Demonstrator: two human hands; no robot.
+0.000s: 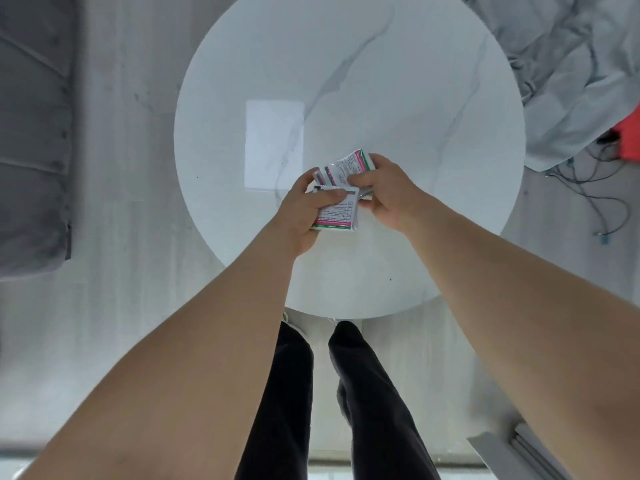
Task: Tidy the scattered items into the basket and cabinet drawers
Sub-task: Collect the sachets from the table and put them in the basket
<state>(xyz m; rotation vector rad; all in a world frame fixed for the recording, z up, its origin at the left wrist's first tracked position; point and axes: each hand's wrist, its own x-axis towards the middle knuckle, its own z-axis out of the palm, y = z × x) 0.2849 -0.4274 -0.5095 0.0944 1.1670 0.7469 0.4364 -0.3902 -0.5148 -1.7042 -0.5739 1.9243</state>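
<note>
Over the round white marble table (398, 98), both hands hold small white sachets with pink and green borders and printed text. My left hand (308, 209) grips a stack of sachets (337, 214), thumb laid across the top. My right hand (384, 192) pinches another few sachets (346, 168), fanned out and overlapping the top of the left stack. The sachets are lifted just above the tabletop. No basket or cabinet drawers are in view.
A grey sofa (31, 133) runs along the left. Crumpled grey cloth (571, 64), a red object (628, 140) and loose cables (588, 188) lie on the floor to the right. My dark trouser legs stand at the table's near edge.
</note>
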